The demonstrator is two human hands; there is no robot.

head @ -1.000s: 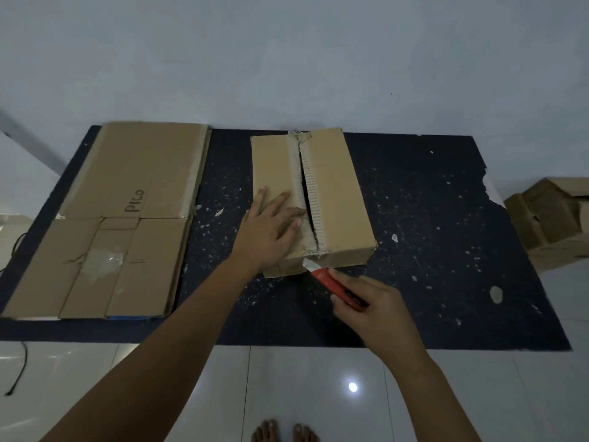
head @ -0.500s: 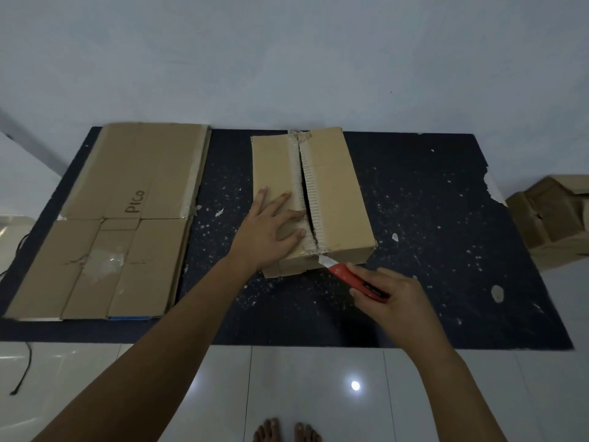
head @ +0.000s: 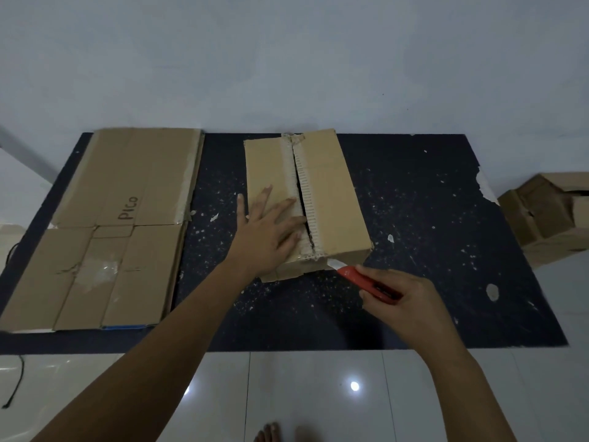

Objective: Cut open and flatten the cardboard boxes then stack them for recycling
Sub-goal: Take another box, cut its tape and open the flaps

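A long brown cardboard box (head: 331, 193) lies in the middle of a dark mat (head: 430, 250), its top seam slit open along the white tape. My left hand (head: 271, 237) presses flat on the box's left top flap, fingers spread. My right hand (head: 404, 301) grips a red utility knife (head: 363, 279), whose blade touches the box's near end face at its right part. A stack of flattened cardboard (head: 105, 231), with "PICO" written on it, lies on the mat's left side.
More unflattened cardboard boxes (head: 551, 218) sit on the floor off the mat's right edge. White tiled floor (head: 302, 393) runs along the near side, with my toes (head: 271, 433) at the bottom. A black cable (head: 17, 378) lies at far left. A wall stands behind the mat.
My right hand has slid the knife to the right along the box's near end. My left hand stays on the left flap, shifted slightly.
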